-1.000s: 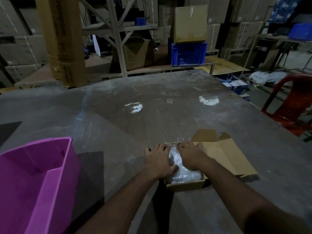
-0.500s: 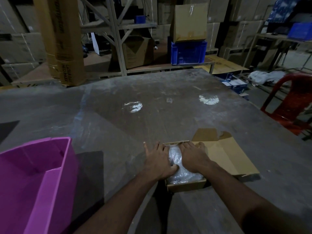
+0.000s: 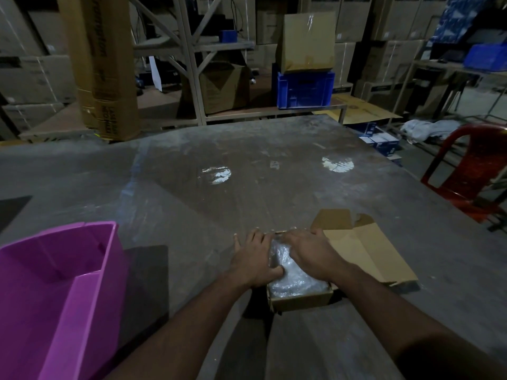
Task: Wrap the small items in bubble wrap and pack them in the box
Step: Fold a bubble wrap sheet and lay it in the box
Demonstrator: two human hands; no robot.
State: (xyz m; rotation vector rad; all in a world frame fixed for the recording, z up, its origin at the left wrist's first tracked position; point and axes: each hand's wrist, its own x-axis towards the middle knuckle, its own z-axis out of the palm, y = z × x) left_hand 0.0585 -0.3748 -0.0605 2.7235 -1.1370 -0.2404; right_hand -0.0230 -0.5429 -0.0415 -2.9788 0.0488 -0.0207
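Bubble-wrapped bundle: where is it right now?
In the head view, the bubble-wrapped bundle sits inside the small cardboard box on the table, low and right of centre, pressed between the left hand and right hand.

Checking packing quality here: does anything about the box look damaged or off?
Yes. The box's open flap, lying right of the right hand, has a ragged, torn-looking far edge. The bubble wrap sits inside, pressed by both hands.

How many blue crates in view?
2. One blue crate sits on the low platform behind the table, with a cardboard box on top. Another blue crate sits on the rack at far right, cut off by the frame edge. Others may be hidden among the stacked cartons.
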